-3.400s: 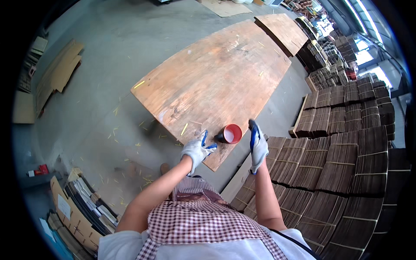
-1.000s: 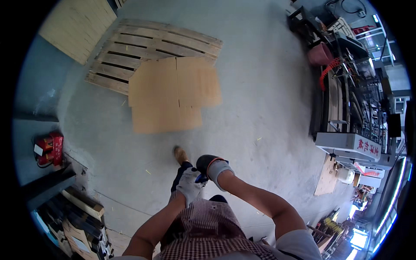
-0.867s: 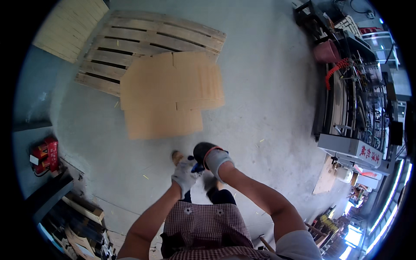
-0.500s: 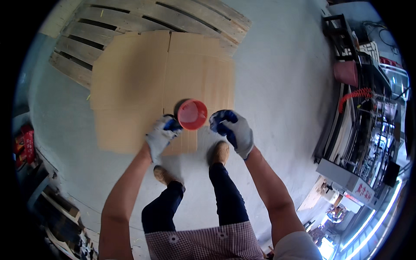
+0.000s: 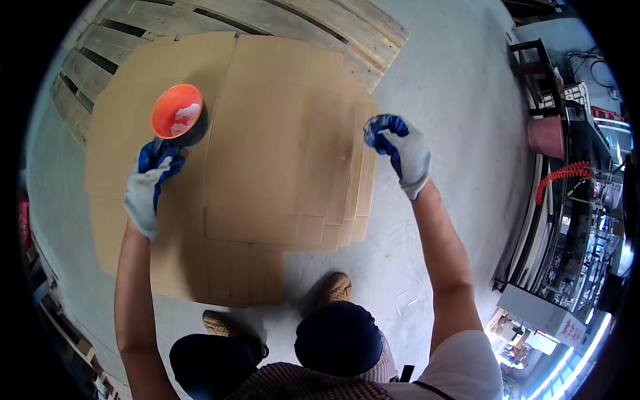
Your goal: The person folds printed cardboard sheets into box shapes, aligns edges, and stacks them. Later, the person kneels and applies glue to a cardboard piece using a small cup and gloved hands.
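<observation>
My left hand, in a white work glove with blue palm and fingers, grips the handle of a mug. The mug is dark outside and orange-red inside, with white stuff clinging to its inner wall. It is tilted and held out over a large piece of brown cardboard. My right hand, gloved the same way, is beyond the cardboard's right edge, apart from the mug. Its fingers are curled together; whatever they may pinch is hidden.
A wooden pallet lies under the cardboard's far side. Grey concrete floor surrounds it. Along the right are a pink bucket, a red coiled hose and a bench with machinery. My shoes are at the cardboard's near edge.
My hands have moved apart and forward, the left carrying the mug leftward over the cardboard. My knees are now bent, and the cardboard looks larger and closer.
</observation>
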Demonstrator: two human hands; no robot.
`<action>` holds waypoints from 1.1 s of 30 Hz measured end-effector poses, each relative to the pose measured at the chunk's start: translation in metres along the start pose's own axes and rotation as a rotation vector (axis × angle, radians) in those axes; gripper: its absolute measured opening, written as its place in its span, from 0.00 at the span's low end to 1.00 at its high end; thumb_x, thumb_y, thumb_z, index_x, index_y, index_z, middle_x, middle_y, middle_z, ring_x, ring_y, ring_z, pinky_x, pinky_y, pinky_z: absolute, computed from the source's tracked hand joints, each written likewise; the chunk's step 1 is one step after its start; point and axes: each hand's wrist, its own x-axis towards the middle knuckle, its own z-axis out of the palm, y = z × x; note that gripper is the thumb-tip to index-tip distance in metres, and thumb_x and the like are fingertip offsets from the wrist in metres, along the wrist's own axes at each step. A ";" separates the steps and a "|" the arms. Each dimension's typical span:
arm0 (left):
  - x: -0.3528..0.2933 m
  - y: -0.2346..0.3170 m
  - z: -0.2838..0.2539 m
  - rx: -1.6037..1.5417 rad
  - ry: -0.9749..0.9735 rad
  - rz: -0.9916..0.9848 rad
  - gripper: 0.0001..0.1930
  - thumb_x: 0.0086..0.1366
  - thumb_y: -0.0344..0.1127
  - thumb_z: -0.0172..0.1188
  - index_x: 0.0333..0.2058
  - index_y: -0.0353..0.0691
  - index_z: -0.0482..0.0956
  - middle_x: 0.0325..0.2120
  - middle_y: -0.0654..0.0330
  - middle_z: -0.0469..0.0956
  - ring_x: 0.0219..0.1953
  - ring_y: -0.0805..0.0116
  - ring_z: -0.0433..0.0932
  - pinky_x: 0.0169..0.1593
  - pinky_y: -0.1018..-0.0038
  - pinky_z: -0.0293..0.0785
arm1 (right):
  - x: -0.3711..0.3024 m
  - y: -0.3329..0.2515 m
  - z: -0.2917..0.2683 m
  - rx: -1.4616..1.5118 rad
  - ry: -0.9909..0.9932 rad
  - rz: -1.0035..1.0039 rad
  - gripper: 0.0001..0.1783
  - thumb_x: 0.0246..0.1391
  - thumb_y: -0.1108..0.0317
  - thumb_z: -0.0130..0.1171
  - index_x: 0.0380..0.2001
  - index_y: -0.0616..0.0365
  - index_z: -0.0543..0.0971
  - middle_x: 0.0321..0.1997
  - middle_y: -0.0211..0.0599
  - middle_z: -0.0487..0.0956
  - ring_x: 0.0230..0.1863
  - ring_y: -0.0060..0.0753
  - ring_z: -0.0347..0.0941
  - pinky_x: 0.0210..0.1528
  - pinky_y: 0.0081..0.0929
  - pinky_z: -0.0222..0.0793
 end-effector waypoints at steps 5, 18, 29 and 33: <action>-0.078 -0.056 0.018 0.122 0.041 -0.028 0.21 0.72 0.40 0.54 0.59 0.37 0.71 0.58 0.53 0.72 0.56 0.63 0.75 0.56 0.68 0.73 | 0.015 -0.027 -0.020 -0.225 -0.032 -0.096 0.11 0.58 0.75 0.52 0.41 0.66 0.80 0.37 0.34 0.82 0.32 0.21 0.75 0.32 0.18 0.68; -0.045 -0.006 0.159 1.392 -0.145 0.463 0.45 0.58 0.55 0.62 0.71 0.51 0.54 0.73 0.47 0.44 0.74 0.46 0.41 0.72 0.45 0.33 | -0.026 -0.036 -0.033 -0.423 -0.180 -0.022 0.10 0.57 0.76 0.54 0.42 0.66 0.80 0.35 0.35 0.84 0.32 0.20 0.79 0.31 0.18 0.74; -0.054 -0.014 0.154 1.359 -0.186 0.478 0.45 0.58 0.57 0.62 0.71 0.50 0.55 0.72 0.45 0.44 0.74 0.44 0.42 0.72 0.44 0.33 | -0.004 -0.018 0.009 -0.963 -0.520 -0.234 0.14 0.58 0.72 0.56 0.46 0.58 0.81 0.32 0.35 0.84 0.26 0.20 0.79 0.27 0.19 0.74; -0.048 -0.011 0.152 1.344 -0.198 0.482 0.45 0.58 0.58 0.61 0.71 0.50 0.55 0.72 0.45 0.45 0.74 0.43 0.42 0.72 0.43 0.32 | 0.012 -0.018 0.015 -0.749 -0.276 -0.078 0.13 0.58 0.68 0.57 0.45 0.58 0.82 0.31 0.39 0.84 0.26 0.26 0.80 0.29 0.23 0.75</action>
